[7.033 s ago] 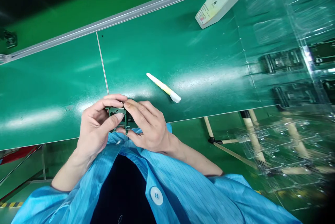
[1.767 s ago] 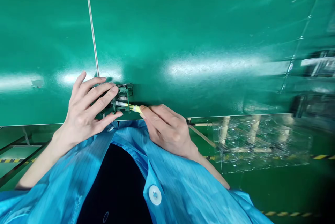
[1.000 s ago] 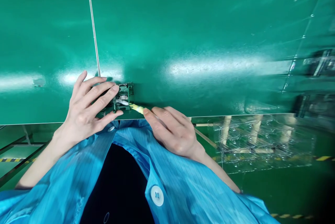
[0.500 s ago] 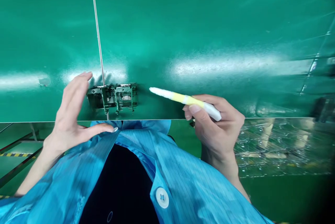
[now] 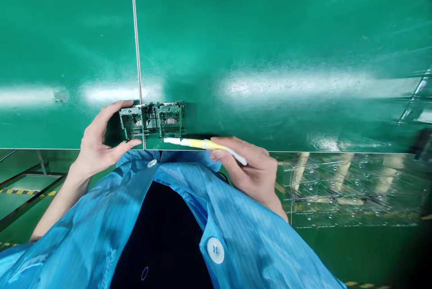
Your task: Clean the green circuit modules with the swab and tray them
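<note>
A small green circuit-board assembly [image 5: 153,120] of two joined modules lies on the green mat [image 5: 256,46], close to its near edge. My left hand [image 5: 101,142] grips the left module between thumb and forefinger. My right hand [image 5: 251,165] pinches a white and yellow swab stick [image 5: 202,144]. The stick lies nearly level, and its white tip points left, just below the right module.
A thin metal seam [image 5: 136,32] runs up the mat from the board. Clear plastic trays [image 5: 351,185] sit on a rack below the table edge at the right. My blue striped coat [image 5: 189,230] fills the bottom of the view.
My left hand has closed on the left module, having been open beside it. My right hand has lowered the swab and brought its tip left to the board's near side.
</note>
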Demonstrator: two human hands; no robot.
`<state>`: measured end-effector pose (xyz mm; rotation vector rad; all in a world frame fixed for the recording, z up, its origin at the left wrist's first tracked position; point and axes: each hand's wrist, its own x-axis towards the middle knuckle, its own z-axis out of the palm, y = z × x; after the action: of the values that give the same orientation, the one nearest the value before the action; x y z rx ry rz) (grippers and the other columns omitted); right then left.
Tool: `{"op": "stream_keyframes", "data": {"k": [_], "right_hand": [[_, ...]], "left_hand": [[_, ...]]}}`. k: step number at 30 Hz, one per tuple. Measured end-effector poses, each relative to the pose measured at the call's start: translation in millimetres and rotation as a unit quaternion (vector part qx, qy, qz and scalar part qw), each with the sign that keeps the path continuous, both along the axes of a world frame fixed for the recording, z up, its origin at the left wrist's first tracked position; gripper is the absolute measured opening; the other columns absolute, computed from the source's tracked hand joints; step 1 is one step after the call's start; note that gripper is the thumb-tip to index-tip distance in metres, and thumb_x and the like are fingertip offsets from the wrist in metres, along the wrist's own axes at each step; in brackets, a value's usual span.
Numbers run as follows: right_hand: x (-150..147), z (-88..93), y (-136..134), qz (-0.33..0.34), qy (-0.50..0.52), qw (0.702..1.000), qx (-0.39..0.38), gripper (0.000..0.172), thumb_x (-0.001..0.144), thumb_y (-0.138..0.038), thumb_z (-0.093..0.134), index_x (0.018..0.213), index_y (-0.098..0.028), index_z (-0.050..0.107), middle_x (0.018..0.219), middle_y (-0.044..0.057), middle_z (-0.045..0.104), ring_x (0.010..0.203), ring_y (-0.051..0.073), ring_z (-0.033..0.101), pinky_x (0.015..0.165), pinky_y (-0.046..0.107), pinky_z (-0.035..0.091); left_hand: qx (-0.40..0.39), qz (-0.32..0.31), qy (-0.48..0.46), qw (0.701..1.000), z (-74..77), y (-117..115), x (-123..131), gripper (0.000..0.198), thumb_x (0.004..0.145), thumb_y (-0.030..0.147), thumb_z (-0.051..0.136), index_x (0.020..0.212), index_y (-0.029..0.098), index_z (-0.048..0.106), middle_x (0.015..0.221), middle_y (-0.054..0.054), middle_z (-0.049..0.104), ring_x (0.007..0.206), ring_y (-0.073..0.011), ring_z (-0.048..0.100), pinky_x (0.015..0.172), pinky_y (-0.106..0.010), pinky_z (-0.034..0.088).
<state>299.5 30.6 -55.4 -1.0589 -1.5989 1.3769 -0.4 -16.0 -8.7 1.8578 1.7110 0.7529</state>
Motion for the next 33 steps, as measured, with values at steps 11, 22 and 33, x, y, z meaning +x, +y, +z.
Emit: {"op": "stream_keyframes", "data": {"k": [11, 22, 33], "right_hand": [[-30, -11.9, -8, -0.011, -0.026, 0.957, 0.289, 0.033, 0.089, -0.003, 0.066, 0.117, -0.021, 0.069, 0.102, 0.008, 0.076, 0.074, 0.015, 0.071, 0.061, 0.025, 0.061], [-37, -16.3, -1, 0.044, -0.179, 0.880, 0.437, 0.025, 0.094, -0.004, 0.057, 0.114, -0.016, 0.065, 0.097, 0.008, 0.073, 0.074, 0.014, 0.065, 0.064, 0.025, 0.057], [-48, 21.2, 7, 0.111, -0.298, 0.807, 0.498, 0.022, 0.098, -0.006, 0.049, 0.109, -0.011, 0.067, 0.084, 0.008, 0.068, 0.072, 0.015, 0.059, 0.061, 0.026, 0.052]], "left_hand": [[0.054, -0.085, -0.047, 0.994, -15.4, 10, -23, 0.100, 0.065, 0.044, 0.092, 0.150, 0.020, 0.043, 0.134, -0.014, 0.065, 0.126, -0.0320, 0.063, 0.113, -0.058, 0.049], [0.006, -0.080, -0.082, 0.993, -18.8, 19, -34, 0.104, 0.049, 0.054, 0.095, 0.135, 0.011, 0.055, 0.131, -0.015, 0.067, 0.125, -0.0350, 0.064, 0.110, -0.066, 0.049], [0.022, -0.101, -0.065, 0.993, -19.3, 23, -37, 0.104, 0.050, 0.058, 0.094, 0.136, 0.012, 0.056, 0.128, -0.017, 0.068, 0.119, -0.0354, 0.065, 0.102, -0.063, 0.053]]}}
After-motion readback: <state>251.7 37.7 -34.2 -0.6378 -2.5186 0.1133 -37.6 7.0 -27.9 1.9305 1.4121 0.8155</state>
